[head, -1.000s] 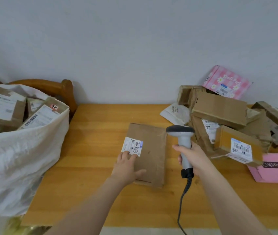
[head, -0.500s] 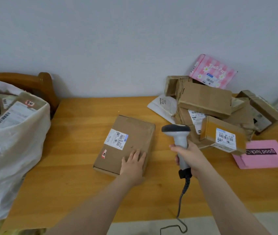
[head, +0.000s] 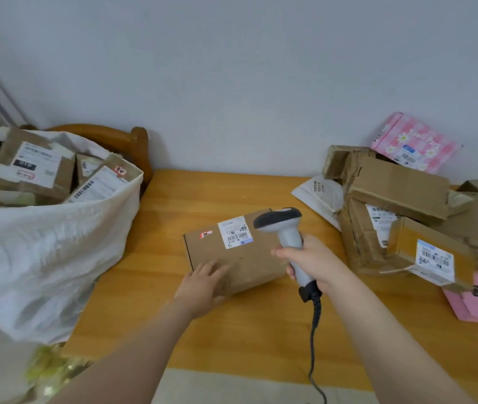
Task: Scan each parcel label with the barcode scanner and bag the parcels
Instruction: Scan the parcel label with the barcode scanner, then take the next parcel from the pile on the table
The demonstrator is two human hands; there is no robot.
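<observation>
Parcel [head: 240,263] has swung round on the counter [head: 261,330], its label [head: 235,232] now just beside the scanner [head: 287,237]. Right hand [head: 316,262] grips the scanner; left hand [head: 202,282] lies flat on the parcel's near corner, fingers straight. Scanning looks ready; bagging comes after.

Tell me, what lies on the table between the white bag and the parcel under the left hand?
Nothing: only bare tabletop separates bag and parcel, in the head view.

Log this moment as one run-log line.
step: scan label | left hand: flat on cardboard parcel | right hand: grips barcode scanner, head beside label | white bag: holds parcels
</observation>
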